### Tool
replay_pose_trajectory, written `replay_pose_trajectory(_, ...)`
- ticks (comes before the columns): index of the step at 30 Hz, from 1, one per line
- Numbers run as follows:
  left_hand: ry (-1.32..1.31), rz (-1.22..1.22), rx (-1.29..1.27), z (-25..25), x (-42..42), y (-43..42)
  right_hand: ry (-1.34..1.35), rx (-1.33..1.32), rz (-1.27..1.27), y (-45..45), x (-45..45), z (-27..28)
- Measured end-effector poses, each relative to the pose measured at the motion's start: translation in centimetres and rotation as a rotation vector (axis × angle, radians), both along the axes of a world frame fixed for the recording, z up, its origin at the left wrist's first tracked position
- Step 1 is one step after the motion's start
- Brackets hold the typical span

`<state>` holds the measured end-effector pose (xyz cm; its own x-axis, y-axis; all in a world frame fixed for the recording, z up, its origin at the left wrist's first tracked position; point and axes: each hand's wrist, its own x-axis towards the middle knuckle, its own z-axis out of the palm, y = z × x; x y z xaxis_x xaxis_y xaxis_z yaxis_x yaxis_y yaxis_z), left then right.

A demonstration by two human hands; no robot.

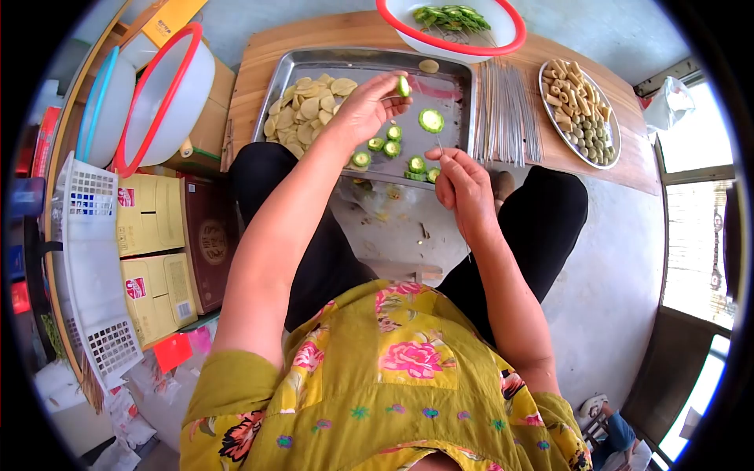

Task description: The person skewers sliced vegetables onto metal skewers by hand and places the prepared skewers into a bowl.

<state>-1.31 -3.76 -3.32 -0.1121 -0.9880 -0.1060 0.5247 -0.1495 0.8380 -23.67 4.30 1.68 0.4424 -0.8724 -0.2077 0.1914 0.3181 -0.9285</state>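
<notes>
My left hand (pixel 367 108) pinches a green-rimmed cucumber slice (pixel 403 86) between thumb and fingers above the metal tray (pixel 276 85). In my closed right hand (pixel 463 186) is a thin skewer (pixel 440 144), its lower end showing below the fist. Another cucumber slice (pixel 431 120) is at the skewer's upper tip. Several more cucumber slices (pixel 393 133) lie in the tray under and between my hands. A heap of pale, flat potato-like slices (pixel 306 110) fills the tray's left side.
Thin metal skewers (pixel 506 110) lie right of the tray. Farther right, an oval plate (pixel 610 159) holds tan rolls and greenish balls. A red-rimmed bowl (pixel 514 39) with green vegetables stands behind. At left are more bowls (pixel 169 102), boxes (pixel 151 216) and a white basket (pixel 90 267).
</notes>
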Motion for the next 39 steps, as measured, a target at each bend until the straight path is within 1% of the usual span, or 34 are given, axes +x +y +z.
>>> replay_pose_trajectory(2, 0.178, 0.082, 0.007, 0.8, 1.4, 1.2, 0.038, -0.035, 0.040, 0.5, 0.6, -0.3)
replay_pose_trajectory(3, 0.175, 0.087, 0.006, 0.7, 2.0, 1.7, 0.086, -0.067, 0.073, 0.7, 0.8, -0.4)
replay_pose_trajectory(5, 0.305, 0.187, 0.064, -0.4, 2.7, 2.7, 0.085, -0.079, 0.088, 1.0, 1.2, -0.7)
replay_pose_trajectory(7, 0.338, 0.238, 0.060, -1.2, 2.8, 3.2, 0.101, -0.079, 0.131, 1.3, 1.4, -1.0)
replay_pose_trajectory(9, 0.493, 0.276, 0.043, -1.4, 2.8, 3.2, 0.132, -0.093, 0.154, 1.7, 1.5, -0.7)
replay_pose_trajectory(13, 0.533, 0.289, 0.064, -1.5, 2.4, 3.2, 0.151, -0.092, 0.184, 1.9, 1.7, -0.9)
replay_pose_trajectory(20, 0.519, 0.283, 0.075, -1.0, 1.5, 3.1, 0.203, -0.098, 0.184, 1.8, 2.1, -0.8)
replay_pose_trajectory(39, 0.571, 0.249, 0.022, -1.4, 1.2, 2.9, 0.172, -0.062, 0.177, 1.7, 2.4, -1.3)
